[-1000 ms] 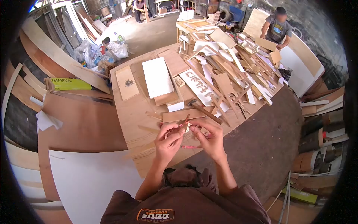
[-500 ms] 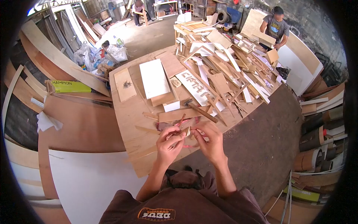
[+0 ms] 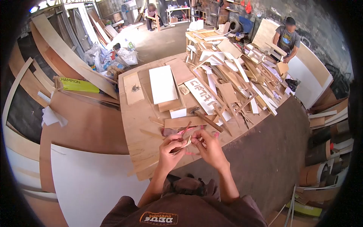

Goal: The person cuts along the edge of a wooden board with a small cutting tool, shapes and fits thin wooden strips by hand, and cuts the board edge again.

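Note:
Over the near edge of the plywood table [image 3: 145, 159], my left hand [image 3: 172, 151] is closed on a small pale piece [image 3: 188, 141]. A thin reddish-brown stick [image 3: 186, 128] rises from the same hand. My right hand [image 3: 206, 147] pinches at the other side of the pale piece, its fingertips close to the left ones; what it grips there is too small to name. Pink and red material [image 3: 170, 132] lies beneath and behind the hands. A hammer [image 3: 207, 119] rests just beyond them, beside a flat wood strip [image 3: 181, 122].
Scrap wood [image 3: 242, 75] is heaped on the table's right. A white-topped box [image 3: 162, 85] and a board with nails [image 3: 132, 89] are on the left. A co-worker [image 3: 287, 39] stands at the back right; another person [image 3: 152, 17] sits far back. Sheets [image 3: 87, 125] lie left.
The camera view has shifted, so the scene sits lower and further right. Both hands remain together at the small piece, with the fingers slightly repositioned. The co-worker's held wood has changed angle.

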Demonstrator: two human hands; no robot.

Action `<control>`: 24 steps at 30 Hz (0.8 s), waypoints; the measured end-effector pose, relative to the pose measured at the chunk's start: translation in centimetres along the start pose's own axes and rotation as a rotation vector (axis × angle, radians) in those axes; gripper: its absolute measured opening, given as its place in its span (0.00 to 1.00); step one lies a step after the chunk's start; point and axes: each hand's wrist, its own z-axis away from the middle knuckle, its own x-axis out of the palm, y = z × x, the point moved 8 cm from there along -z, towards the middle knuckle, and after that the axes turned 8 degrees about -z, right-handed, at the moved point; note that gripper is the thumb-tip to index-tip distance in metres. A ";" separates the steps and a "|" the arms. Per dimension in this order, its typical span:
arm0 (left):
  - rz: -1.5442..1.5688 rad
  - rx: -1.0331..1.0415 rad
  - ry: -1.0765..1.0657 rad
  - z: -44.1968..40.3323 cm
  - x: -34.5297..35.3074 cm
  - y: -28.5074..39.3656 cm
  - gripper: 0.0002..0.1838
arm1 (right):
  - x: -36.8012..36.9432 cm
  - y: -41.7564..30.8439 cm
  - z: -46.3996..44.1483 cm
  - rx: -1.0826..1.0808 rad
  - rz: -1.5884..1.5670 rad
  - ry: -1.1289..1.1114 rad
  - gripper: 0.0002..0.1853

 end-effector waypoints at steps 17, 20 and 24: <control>-0.064 -0.105 0.002 0.2 -1.4 -0.9 0.12 | 3.2 3.9 0.0 0.163 -0.492 0.103 0.07; -0.064 -0.062 0.014 0.2 -1.4 -0.2 0.11 | 2.9 2.7 0.2 0.228 -0.515 0.116 0.07; -0.040 -0.127 0.036 1.2 -2.5 -1.3 0.11 | 4.8 3.5 -0.3 0.191 -0.499 0.017 0.06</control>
